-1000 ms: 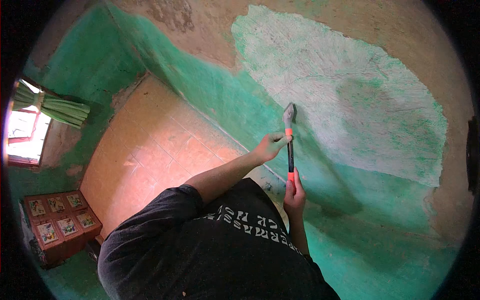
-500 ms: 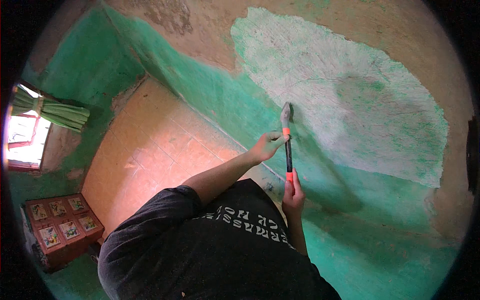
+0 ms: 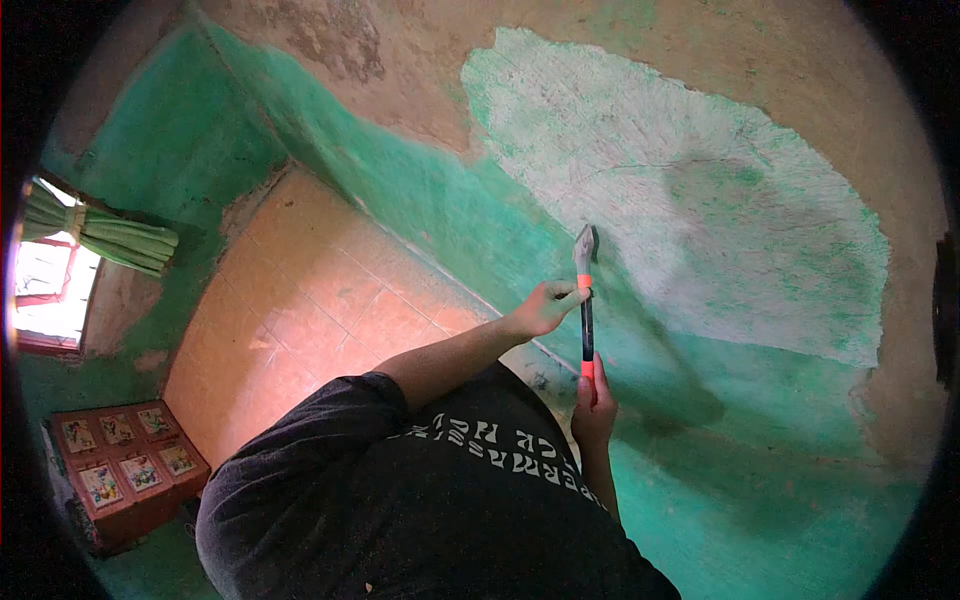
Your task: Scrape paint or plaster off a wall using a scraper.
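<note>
A long-handled scraper (image 3: 588, 330) with a black shaft, orange bands and a grey metal head stands almost upright in the view. Its head (image 3: 583, 248) lies against the lower left edge of a pale, scraped-looking patch (image 3: 680, 200) on the green wall (image 3: 480, 230). My left hand (image 3: 547, 308) grips the shaft just below the upper orange band. Around the lower orange end closes my right hand (image 3: 595, 408), its thumb lying along the handle. Whether the edge of the blade bites into the paint is too small to tell.
Bare brown plaster (image 3: 830, 90) surrounds the patch above and right. An orange tiled floor (image 3: 330, 270) meets the wall at left. Further left are a reddish box with picture panels (image 3: 130, 505) and a window (image 3: 55, 290) with a tied green curtain (image 3: 125, 240).
The scraper and both hands have moved slightly down the view and to the right. Both hands keep their grip. The view itself has shifted a little.
</note>
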Action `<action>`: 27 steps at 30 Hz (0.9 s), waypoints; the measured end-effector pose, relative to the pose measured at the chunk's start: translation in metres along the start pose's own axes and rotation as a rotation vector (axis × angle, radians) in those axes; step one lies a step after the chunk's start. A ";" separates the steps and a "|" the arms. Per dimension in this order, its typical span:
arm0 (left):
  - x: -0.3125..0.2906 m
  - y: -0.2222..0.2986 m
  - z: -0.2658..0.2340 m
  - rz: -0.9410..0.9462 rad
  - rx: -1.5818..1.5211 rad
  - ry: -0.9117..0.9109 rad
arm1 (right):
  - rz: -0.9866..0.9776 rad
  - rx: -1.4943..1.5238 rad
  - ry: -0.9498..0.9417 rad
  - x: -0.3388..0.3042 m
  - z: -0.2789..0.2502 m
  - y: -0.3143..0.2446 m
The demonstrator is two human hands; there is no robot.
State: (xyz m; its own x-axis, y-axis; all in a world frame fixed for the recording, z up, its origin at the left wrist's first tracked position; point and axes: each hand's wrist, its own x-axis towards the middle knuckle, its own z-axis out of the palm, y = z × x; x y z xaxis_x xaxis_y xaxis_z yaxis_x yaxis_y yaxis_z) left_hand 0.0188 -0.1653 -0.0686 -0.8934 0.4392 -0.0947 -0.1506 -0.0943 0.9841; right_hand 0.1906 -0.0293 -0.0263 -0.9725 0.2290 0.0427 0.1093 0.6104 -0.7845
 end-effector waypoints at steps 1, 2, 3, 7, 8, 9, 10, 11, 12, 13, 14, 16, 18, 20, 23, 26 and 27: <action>-0.001 0.006 0.000 0.002 0.001 -0.011 | -0.061 0.002 0.030 0.003 0.007 0.007; -0.002 0.011 -0.003 -0.041 -0.074 0.043 | -0.121 0.003 0.060 0.006 0.012 0.014; -0.007 0.018 -0.010 -0.087 -0.149 0.112 | -0.122 0.004 0.057 0.010 0.016 0.005; -0.002 0.008 -0.033 -0.040 -0.086 0.044 | 0.131 0.029 -0.115 0.011 0.017 -0.032; -0.001 0.001 -0.030 -0.065 -0.093 0.034 | 0.017 0.029 -0.047 0.008 0.015 -0.026; -0.001 0.005 -0.025 -0.064 -0.091 0.033 | -0.098 0.028 0.028 0.007 0.013 -0.019; -0.003 0.014 -0.019 -0.044 -0.057 0.019 | -0.120 0.055 0.054 0.006 0.015 -0.013; -0.004 0.020 -0.017 -0.024 -0.024 0.005 | -0.125 0.057 0.056 0.008 0.018 -0.006; -0.006 0.022 -0.019 -0.043 -0.048 0.023 | -0.090 0.069 0.029 0.009 0.019 -0.015; -0.005 0.020 -0.026 -0.043 -0.047 0.024 | -0.054 0.081 0.003 0.010 0.021 -0.024; -0.003 0.017 -0.036 0.032 -0.018 0.040 | -0.055 0.082 0.004 0.011 0.023 -0.033; -0.006 0.022 -0.043 0.016 -0.045 0.013 | 0.191 0.085 -0.124 0.011 0.027 -0.045; -0.006 0.022 -0.034 -0.027 -0.055 0.028 | 0.132 0.104 -0.067 0.009 0.025 -0.028; 0.000 0.000 -0.030 0.030 -0.007 0.014 | 0.098 0.120 -0.043 0.004 0.018 -0.026; -0.002 0.012 -0.025 -0.017 -0.034 0.024 | 0.016 0.106 0.020 0.008 0.026 -0.013; 0.001 0.012 -0.038 -0.021 -0.114 0.053 | 0.154 0.122 -0.095 0.018 0.029 -0.028; 0.002 0.014 -0.044 0.028 -0.056 -0.001 | 0.161 0.123 -0.097 0.016 0.029 -0.028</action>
State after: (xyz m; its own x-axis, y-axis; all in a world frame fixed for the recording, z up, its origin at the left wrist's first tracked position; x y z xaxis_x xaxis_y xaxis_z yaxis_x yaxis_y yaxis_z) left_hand -0.0036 -0.2047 -0.0620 -0.8972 0.4365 -0.0670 -0.1491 -0.1564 0.9764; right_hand 0.1656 -0.0645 -0.0209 -0.9604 0.2384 -0.1441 0.2445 0.4732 -0.8463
